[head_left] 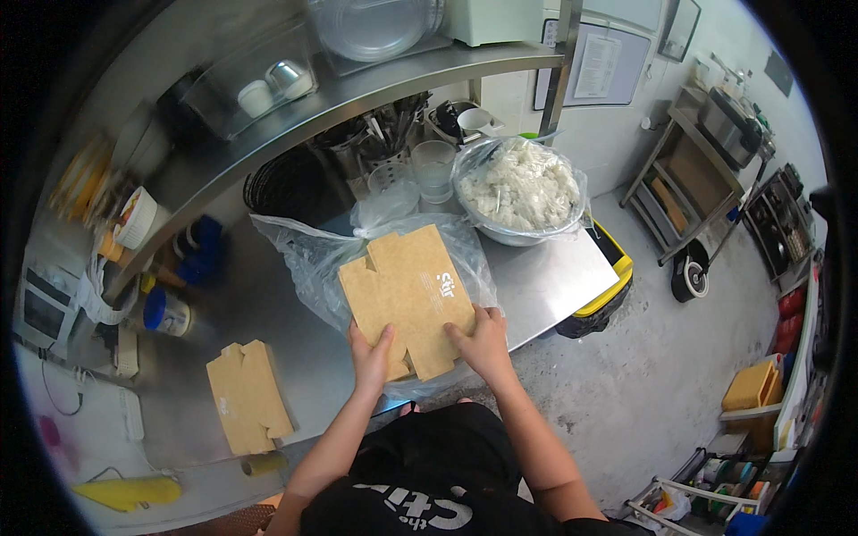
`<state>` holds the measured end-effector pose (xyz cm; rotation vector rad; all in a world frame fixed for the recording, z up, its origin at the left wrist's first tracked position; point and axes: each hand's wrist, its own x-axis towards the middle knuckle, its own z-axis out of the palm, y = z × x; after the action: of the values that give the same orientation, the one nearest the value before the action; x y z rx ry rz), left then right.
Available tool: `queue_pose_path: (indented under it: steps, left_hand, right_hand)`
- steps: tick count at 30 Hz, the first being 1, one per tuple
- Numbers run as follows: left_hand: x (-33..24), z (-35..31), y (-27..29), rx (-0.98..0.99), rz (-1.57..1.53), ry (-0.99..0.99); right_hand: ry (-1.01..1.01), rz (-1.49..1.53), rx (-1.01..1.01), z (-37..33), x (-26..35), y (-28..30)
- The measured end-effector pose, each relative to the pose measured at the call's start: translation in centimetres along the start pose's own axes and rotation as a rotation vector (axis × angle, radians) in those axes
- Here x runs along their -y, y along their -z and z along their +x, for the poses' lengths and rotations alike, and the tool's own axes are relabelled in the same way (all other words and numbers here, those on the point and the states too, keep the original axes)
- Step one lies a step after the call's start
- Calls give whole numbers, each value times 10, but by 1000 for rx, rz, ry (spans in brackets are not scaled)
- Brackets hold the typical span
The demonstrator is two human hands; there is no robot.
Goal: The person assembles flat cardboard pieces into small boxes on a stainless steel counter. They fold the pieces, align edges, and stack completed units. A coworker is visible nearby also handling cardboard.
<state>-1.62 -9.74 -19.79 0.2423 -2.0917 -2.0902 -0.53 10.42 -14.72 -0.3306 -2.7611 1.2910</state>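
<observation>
Between my hands is a stack of flat, brown cardboard takeaway boxes point(407, 290) with notched edges and white print. My left hand point(368, 359) grips its lower left side, thumb on top. At the lower right side my right hand point(484, 344) grips it the same way; the fingers of both hands are partly hidden beneath. Under and behind the stack spreads a clear plastic bag point(308, 272), crumpled and gathered at its far end. Another pile of flat brown boxes point(246, 397) lies on the steel table point(344, 415) to the left.
A bowl of white rice point(527, 192) covered in plastic wrap stands at the back right. Beyond the table's right edge is a yellow-rimmed black bin point(617, 268). A steel shelf point(375, 85) runs above the back. A blue-lidded jar point(167, 311) stands at left.
</observation>
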Motion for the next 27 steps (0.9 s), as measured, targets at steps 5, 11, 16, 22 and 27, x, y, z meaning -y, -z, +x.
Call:
queue_pose_path:
  steps: [5, 11, 16, 22, 27]
  left_hand:
    - [2, 0, -2, -35, 35, -26]
    - [6, -1, -2, -40, -30, 7]
    - [4, -2, -2, -60, 68, -3]
    - [0, -2, -4, -44, 56, -2]
    - [1, -3, -2, -56, 135, -24]
  right_hand:
    - [-28, 65, 15, -2, 12, 8]
    - [62, -104, -76, -10, 27, 14]
    - [26, -44, 11, -2, 24, 12]
    - [59, -32, -37, 2, 12, 4]
    - [61, -69, 4, -1, 18, 11]
